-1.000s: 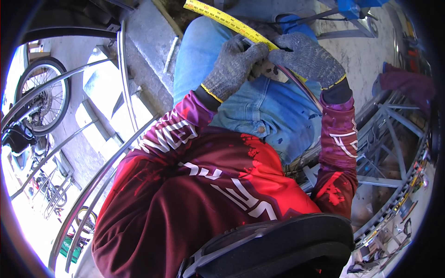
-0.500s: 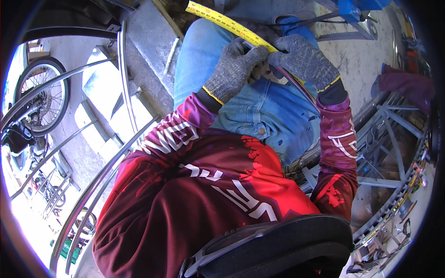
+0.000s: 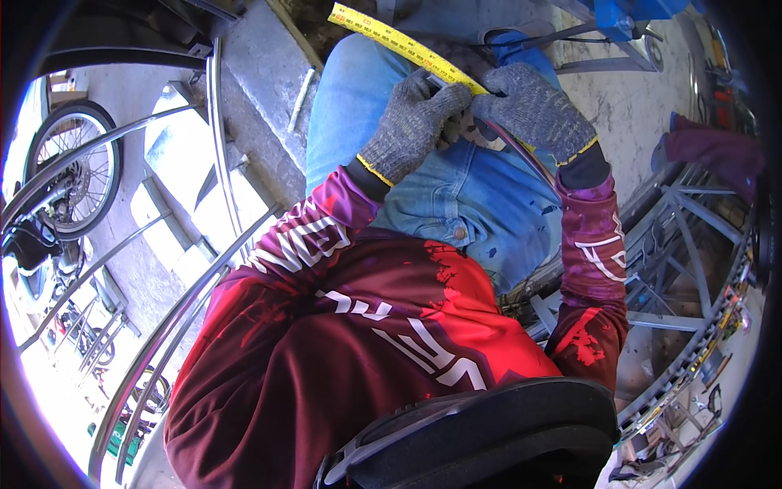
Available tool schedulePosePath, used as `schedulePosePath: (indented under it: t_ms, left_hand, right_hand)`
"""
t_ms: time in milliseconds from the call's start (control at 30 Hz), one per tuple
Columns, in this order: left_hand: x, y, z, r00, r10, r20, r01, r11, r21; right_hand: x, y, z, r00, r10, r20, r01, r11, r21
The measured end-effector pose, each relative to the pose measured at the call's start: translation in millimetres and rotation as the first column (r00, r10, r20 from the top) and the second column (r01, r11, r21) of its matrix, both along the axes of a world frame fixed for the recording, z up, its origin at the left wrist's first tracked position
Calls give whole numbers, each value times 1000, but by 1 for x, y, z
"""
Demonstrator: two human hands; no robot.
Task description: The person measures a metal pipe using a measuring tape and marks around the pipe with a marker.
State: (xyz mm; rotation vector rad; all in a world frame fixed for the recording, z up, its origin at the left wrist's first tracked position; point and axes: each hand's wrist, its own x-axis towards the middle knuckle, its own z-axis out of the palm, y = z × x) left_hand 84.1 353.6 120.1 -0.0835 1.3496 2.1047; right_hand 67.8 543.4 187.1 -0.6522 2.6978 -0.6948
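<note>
Both my hands wear grey knit gloves with yellow cuffs and meet above my lap. My left hand [image 3: 410, 122] is closed in a pinch on the grey end of a thin metal bar [image 3: 521, 151]. The bar runs from between the hands toward my right forearm. My right hand [image 3: 535, 112] is closed over a yellow tape measure blade [image 3: 399, 42] and the bar beside it. The blade sticks out to the upper left past my knee, its free end in the air. More yellow shows under the right wrist; the tape's case is not visible.
Long curved metal tubes [image 3: 218, 138] rise at my left, with a bicycle wheel [image 3: 73, 167] beyond. A welded metal frame [image 3: 692, 244] lies at the right, near another person's dark red trouser leg [image 3: 709, 151]. A blue metal part [image 3: 623, 16] stands at the top right.
Hardly anything differs. The tape blade and my right forearm have shifted very slightly; both hands keep their grip.
</note>
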Motion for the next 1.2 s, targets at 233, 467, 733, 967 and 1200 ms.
schedulePosePath:
  t_ms: [233,467,733,967,1200]
  left_hand:
    - [-1,-1,1,1000,-4,12,4,1000,18]
    - [0,0,-4,999,2,43,-6,997,78]
    - [0,0,-3,999,9,51,-12,998,68]
    - [-1,1,5,1000,-5,6,5,999,49]
    - [-3,0,11,999,-24,-28,25,998,55]
  right_hand:
    - [0,0,4,988,114,-101,-117,993,-27]
    - [0,9,-7,970,205,-133,-192,976,105]
    - [0,6,-1,961,248,-125,-222,956,190]
    - [2,8,-3,996,75,-47,-72,995,61]
    - [1,-1,8,983,-123,138,110,989,102]
